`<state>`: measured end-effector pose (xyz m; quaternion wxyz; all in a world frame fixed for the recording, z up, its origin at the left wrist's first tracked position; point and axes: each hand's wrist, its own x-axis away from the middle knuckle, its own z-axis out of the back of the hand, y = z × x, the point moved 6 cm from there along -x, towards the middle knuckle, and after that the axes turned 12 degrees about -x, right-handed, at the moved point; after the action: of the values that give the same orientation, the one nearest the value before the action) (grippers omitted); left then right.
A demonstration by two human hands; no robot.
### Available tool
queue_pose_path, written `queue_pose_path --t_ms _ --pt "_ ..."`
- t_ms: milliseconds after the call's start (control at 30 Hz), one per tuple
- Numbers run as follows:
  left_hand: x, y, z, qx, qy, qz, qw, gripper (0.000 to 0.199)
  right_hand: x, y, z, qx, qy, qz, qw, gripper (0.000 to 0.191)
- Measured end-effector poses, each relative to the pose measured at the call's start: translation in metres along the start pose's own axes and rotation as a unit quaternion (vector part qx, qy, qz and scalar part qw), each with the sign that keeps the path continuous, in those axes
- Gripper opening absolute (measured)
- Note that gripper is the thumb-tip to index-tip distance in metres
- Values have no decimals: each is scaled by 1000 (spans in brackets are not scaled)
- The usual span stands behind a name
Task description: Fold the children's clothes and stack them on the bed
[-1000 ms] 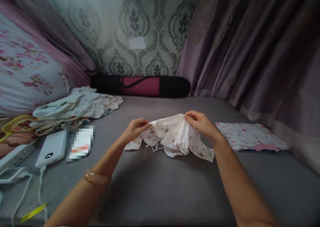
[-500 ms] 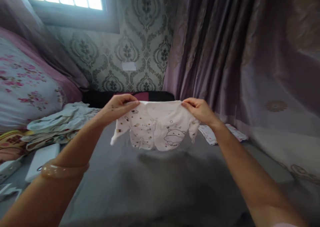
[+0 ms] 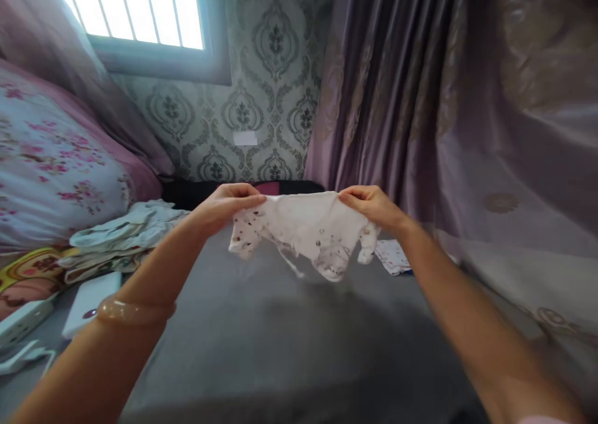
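A small white baby shirt (image 3: 306,228) with printed figures hangs in the air above a grey bed sheet (image 3: 261,343). My left hand (image 3: 232,207) pinches its upper edge at the left shoulder. At the other shoulder, my right hand (image 3: 371,205) grips the cloth between thumb and fingers. The top edge is stretched nearly straight between the two hands. Below it the front panels and sleeves hang loose, slightly blurred and crumpled.
To the left lie a pile of pale clothes (image 3: 126,231), a white box-like device (image 3: 93,299), a power strip (image 3: 28,321) and a floral pillow (image 3: 60,162). Folded printed cloth (image 3: 392,257) lies right, beside purple curtains (image 3: 392,100).
The shirt's lower part has swung and bunched up, and its printed front now shows less flat. Both hands keep their hold. The view has tilted up a little.
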<state>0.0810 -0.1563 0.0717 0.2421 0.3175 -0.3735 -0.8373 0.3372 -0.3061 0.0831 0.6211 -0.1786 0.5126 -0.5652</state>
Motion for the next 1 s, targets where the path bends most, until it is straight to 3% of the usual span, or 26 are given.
queue_pose_path --t_ms 267,500,733,867,1000 --pt "-12 -11 -6 31 -8 40 999 37 -4 16 0 -82 31 -17 996 38" --pt "-8 -6 -11 -14 -6 66 998 36 -3 13 -9 -55 26 -21 998 34" --pt "-8 -1 -13 -57 33 28 997 38 -9 22 -14 -58 5 -17 998 38" --pt "-4 17 -7 -99 63 -33 993 38 -7 10 -6 -55 18 0 998 38" --pt "0 29 -1 -14 49 -19 999 39 -1 2 9 -138 38 3 990 40"
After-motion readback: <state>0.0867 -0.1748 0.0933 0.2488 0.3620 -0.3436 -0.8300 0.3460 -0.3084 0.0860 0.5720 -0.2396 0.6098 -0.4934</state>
